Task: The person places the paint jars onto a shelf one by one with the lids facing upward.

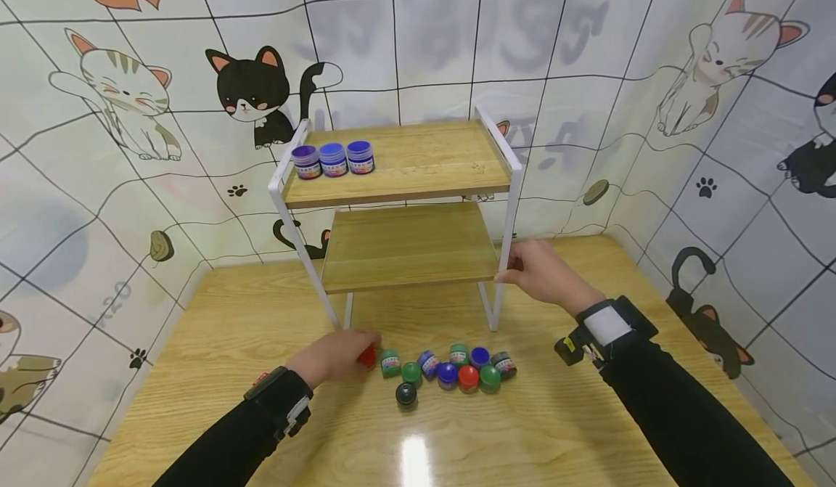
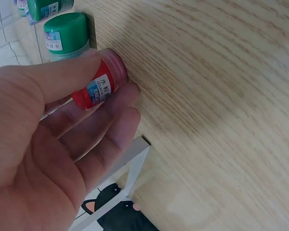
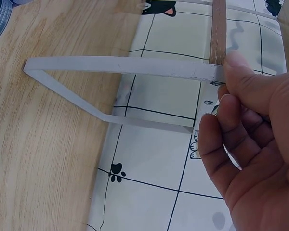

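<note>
My left hand [image 1: 339,355] pinches a small red paint jar [image 2: 103,85] between thumb and fingers, low over the table in front of the rack's left leg. The jar's label faces the left wrist camera. At the right, my right hand [image 1: 548,273] grips the white metal leg [image 3: 130,65] of a two-tier shelf rack, beside the front corner of its lower wooden board [image 1: 411,247]. Three paint jars with blue and purple lids [image 1: 333,159] stand in a row at the left of the upper board [image 1: 431,160].
Several paint jars lie or stand in a cluster before the rack, among them a green jar [image 1: 390,363], a black-lidded jar [image 1: 406,395] and another red jar [image 1: 468,378]. A cat-patterned wall covering [image 1: 431,44] stands close behind the rack and at both sides.
</note>
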{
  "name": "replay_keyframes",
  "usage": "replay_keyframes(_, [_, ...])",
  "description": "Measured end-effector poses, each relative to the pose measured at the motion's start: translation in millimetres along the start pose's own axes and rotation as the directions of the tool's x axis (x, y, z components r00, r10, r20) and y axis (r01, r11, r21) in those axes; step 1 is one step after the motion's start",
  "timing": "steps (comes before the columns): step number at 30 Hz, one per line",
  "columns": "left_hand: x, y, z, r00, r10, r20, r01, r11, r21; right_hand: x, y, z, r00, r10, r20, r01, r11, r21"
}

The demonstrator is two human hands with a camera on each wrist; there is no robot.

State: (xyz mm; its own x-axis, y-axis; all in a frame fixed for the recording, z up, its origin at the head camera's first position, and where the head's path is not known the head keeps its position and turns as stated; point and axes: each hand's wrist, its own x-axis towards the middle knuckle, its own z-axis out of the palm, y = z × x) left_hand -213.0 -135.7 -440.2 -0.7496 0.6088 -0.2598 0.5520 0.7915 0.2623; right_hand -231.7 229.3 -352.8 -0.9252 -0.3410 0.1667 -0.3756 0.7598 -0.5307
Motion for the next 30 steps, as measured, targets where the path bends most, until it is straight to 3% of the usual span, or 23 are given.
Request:
replay_keyframes(12, [1.0, -3.9, 4.5, 0.998, -0.007, -0.055, 0.006, 1.000, -0.017, -0.3, -1.9, 0.4, 1.000, 0.011, 0.005, -0.011, 1.000, 0.010])
replay_keyframes(19, [-2.5, -3.5, 1.8, 0.994, 0.044, -0.104, -0.042, 0.999, 0.021, -0.1, -1.9, 0.3, 1.000, 0.015, 0.001, -0.015, 1.000, 0.014])
replay_keyframes(30, [-6.0, -5.1, -0.8, 0.998, 0.016, -0.061, -0.018, 0.999, -0.044, -1.1, -1.9, 0.2, 1.000, 0.005, 0.002, -0.005, 1.000, 0.012])
